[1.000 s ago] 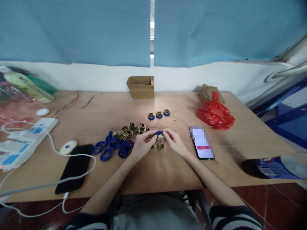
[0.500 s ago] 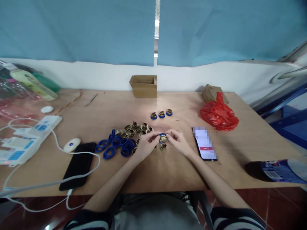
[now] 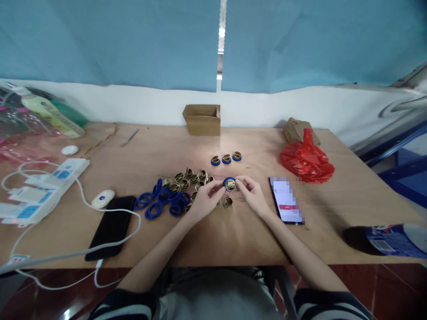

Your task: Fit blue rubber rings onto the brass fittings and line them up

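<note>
Between my two hands is a gold-coloured metal piece set in a blue ring (image 3: 230, 184). My left hand (image 3: 207, 198) pinches its left edge, and my right hand (image 3: 251, 193) grips its right edge. Just below lies a loose gold metal piece (image 3: 227, 202). A pile of similar gold pieces (image 3: 183, 184) spreads to the left, partly hidden behind my left hand. Several loose blue rings (image 3: 154, 210) lie beside that pile. Farther back, three gold pieces in blue rings (image 3: 226, 158) stand in a row.
An open cardboard box (image 3: 203, 124) stands at the back. To the right are a lit phone (image 3: 284, 200), a red plastic bag (image 3: 307, 160) and a dark drink bottle (image 3: 383, 239). A black phone (image 3: 111, 229), white cables and a power strip (image 3: 50, 191) occupy the left.
Both hands have raised the ringed gold piece slightly away from the loose one below it, and the blue ring now shows more fully around it. The whole view has shifted slightly.
</note>
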{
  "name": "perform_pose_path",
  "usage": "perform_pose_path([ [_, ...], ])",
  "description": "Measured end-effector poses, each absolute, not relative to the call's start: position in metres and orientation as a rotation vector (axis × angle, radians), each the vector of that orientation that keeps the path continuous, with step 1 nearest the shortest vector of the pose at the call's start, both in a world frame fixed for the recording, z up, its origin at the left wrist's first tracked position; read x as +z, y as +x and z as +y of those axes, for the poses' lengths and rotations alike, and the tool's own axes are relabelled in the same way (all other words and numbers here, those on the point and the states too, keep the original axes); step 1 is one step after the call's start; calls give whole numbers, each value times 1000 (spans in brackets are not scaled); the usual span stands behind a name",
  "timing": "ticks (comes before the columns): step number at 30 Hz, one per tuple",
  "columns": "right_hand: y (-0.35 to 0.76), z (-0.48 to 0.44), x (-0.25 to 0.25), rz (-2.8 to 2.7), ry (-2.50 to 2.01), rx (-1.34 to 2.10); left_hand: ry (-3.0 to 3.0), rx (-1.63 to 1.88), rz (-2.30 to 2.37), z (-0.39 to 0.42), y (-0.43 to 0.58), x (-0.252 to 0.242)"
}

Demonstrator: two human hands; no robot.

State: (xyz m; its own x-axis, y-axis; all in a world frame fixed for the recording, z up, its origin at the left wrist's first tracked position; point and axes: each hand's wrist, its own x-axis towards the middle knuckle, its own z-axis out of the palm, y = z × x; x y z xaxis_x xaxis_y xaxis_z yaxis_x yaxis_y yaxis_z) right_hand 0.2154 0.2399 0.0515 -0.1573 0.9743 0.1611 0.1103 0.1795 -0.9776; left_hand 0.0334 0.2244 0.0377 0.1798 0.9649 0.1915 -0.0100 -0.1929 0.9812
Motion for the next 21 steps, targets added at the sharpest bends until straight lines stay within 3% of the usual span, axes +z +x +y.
perform_pose_path([
  [21,217,238,48,-1589,-1017,1167,1437,1249,1020,224,32,39],
])
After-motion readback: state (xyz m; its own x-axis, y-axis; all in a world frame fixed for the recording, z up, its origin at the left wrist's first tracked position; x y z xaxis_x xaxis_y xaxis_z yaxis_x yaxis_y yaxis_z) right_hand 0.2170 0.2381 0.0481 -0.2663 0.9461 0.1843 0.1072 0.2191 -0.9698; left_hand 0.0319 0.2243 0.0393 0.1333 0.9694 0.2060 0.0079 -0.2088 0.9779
